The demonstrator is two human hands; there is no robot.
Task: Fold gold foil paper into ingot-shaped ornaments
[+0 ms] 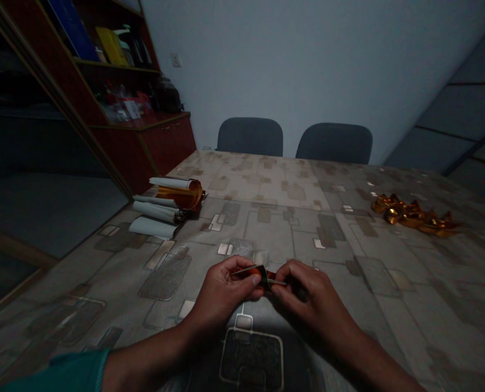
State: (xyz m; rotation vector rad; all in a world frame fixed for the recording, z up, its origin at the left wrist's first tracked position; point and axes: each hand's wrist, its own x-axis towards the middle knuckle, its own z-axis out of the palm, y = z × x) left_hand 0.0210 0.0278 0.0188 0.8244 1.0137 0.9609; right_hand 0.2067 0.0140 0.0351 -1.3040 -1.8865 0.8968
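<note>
My left hand (231, 284) and my right hand (307, 288) meet above the near middle of the table. Between them is a small folded piece of foil paper (263, 274), with dark flaps and glints of reddish orange. The left thumb presses on its left part, and the right thumb and fingers pinch the right end. Part of the paper is hidden by the fingers. To the left lies a loose pile of curled gold foil sheets (191, 194) with pale backs. Folded gold foil pieces (413, 215) sit in a cluster at the right.
A patterned cloth covers the table (266, 179). Beyond its far edge stand two grey chairs, a left chair (250, 136) and a right chair (334, 142), before a pale wall. A reddish wooden cabinet (169, 144) with cluttered shelves is at the back left.
</note>
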